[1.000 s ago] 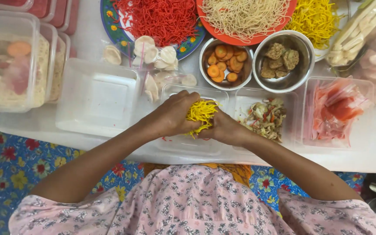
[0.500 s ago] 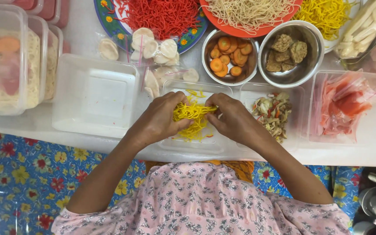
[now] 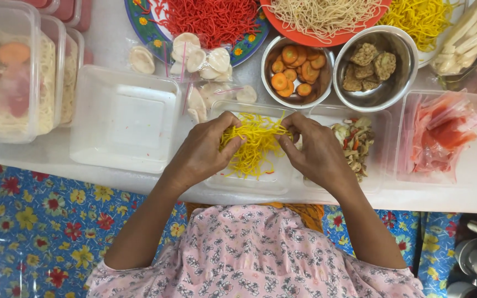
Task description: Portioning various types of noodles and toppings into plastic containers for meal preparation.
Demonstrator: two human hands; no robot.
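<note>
Over the near edge of the white table (image 3: 51,157), both hands are working a clump of yellow noodles (image 3: 255,144) inside a clear plastic box (image 3: 271,182). The left hand (image 3: 202,152) is pinching the left end of the clump between thumb and fingertips, and the right hand (image 3: 316,152) is pinching the right end the same way, so the strands are spreading between them and hanging down into the box. Just left of the box, an empty clear lid (image 3: 122,118) is lying flat. Just right, a second clear box (image 3: 379,146) is holding chopped mixed toppings. Farther back, a metal bowl of carrot slices (image 3: 293,69) and a metal bowl of brown fried pieces (image 3: 374,63) are sitting side by side, with bagged pale crackers (image 3: 202,63) to their left.
</note>
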